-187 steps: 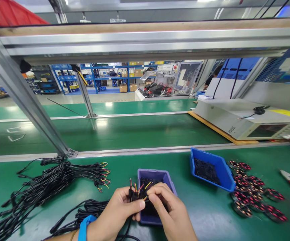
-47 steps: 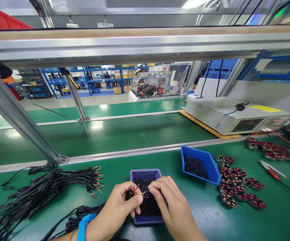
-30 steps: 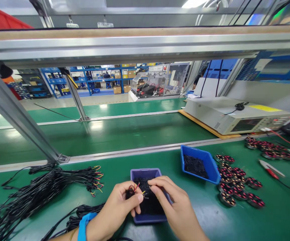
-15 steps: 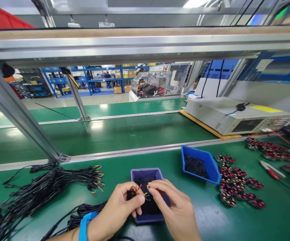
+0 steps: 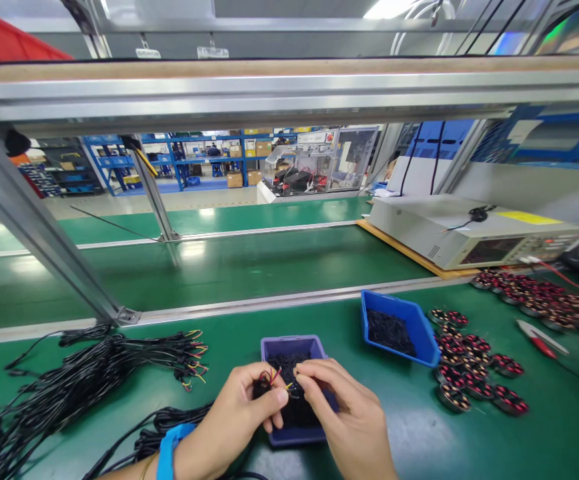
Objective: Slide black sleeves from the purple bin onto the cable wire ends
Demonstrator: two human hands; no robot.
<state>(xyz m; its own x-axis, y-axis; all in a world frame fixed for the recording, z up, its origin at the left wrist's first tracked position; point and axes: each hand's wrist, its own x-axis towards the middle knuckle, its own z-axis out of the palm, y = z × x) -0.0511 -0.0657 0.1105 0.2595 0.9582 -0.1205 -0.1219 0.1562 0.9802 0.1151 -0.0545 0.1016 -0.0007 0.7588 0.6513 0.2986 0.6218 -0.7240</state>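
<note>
My left hand [image 5: 249,400] is closed around the end of a black cable, and thin red, yellow and dark wires [image 5: 269,379] stick out between its thumb and fingers. Facing it, my right hand [image 5: 342,407] pinches thumb and forefinger together close to the yellow wire tip; what it holds is too small to make out. Both hands are over a purple bin [image 5: 292,341] with many short black tube-like pieces [image 5: 294,363] in it. To the left lie bundled black cables [image 5: 104,373] with bare coloured wire ends, and more cable coils [image 5: 164,427] sit beside my left wrist.
A blue bin [image 5: 427,333] of black pieces stands right of the purple one. Several copper-wound motor stators [image 5: 464,367] lie farther right, with more [image 5: 534,300] behind. Red-handled pliers or cutters [image 5: 542,339] lie between. A grey instrument [image 5: 469,230] and metal frame post [image 5: 44,227] stand behind.
My hands stay almost where they were, fingertips still close together at the wires. Another person's hand at the right edge has gone out of view, and more stators show there.
</note>
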